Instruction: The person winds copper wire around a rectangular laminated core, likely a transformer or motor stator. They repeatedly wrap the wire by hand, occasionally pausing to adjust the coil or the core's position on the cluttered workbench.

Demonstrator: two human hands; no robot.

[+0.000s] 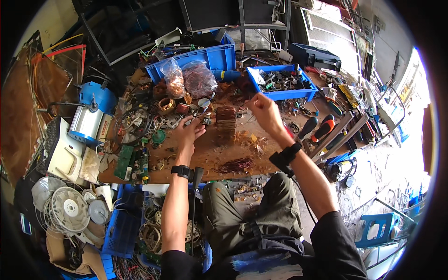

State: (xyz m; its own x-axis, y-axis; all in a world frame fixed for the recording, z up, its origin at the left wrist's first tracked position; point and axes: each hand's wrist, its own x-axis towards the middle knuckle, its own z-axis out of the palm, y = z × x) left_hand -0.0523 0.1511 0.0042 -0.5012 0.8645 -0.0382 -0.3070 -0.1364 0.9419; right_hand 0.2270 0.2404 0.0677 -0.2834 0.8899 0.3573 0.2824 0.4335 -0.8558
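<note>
A motor armature (226, 122) wound with reddish copper wire lies on the brown workbench, its lower part smeared by motion. My left hand (186, 133) is closed at its left end, thumb and fingers about the shaft. To the right and a little above, my right hand (264, 114) is raised in a pinch, apart from the armature. Whatever is between those fingertips is too small to make out. A loose bundle of dark red wire (236, 164) rests nearer to me, with flakes of brownish scrap (252, 142) scattered beside the armature.
Behind stand two blue crates (200, 59) (290, 95) of parts and a clear bag of copper wire (199, 78). Screwdrivers (323, 128) lie at the right. A blue and silver machine (91, 112) and green circuit boards (124, 162) are at the left; a fan (70, 209) sits lower.
</note>
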